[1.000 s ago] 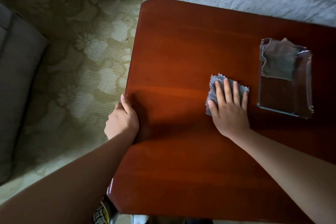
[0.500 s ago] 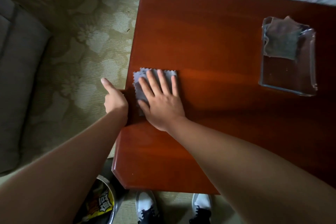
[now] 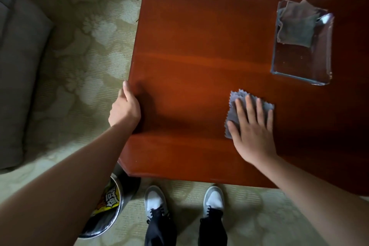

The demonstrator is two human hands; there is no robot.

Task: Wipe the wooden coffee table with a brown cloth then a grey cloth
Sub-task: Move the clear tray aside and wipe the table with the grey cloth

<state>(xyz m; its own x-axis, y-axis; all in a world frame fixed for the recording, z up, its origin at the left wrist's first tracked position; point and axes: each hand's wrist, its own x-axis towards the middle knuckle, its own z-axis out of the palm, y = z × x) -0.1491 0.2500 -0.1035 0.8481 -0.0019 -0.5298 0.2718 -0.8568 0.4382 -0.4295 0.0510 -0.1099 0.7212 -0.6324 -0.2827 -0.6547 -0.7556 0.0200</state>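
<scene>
Head | right hand (image 3: pixel 252 132) flat on grey cloth (image 3: pixel 233 112) | left hand (image 3: pixel 124 106) grips table (image 3: pixel 199 46) edge

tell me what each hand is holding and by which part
Left hand grips the wooden coffee table by its left edge. Right hand holds nothing, pressing flat on the grey cloth.

L hand (image 3: pixel 125 110): grips coffee table (image 3: pixel 199 36) left edge, thumb atop. R hand (image 3: pixel 252 132): flat, fingers straight, near its front edge.
</scene>
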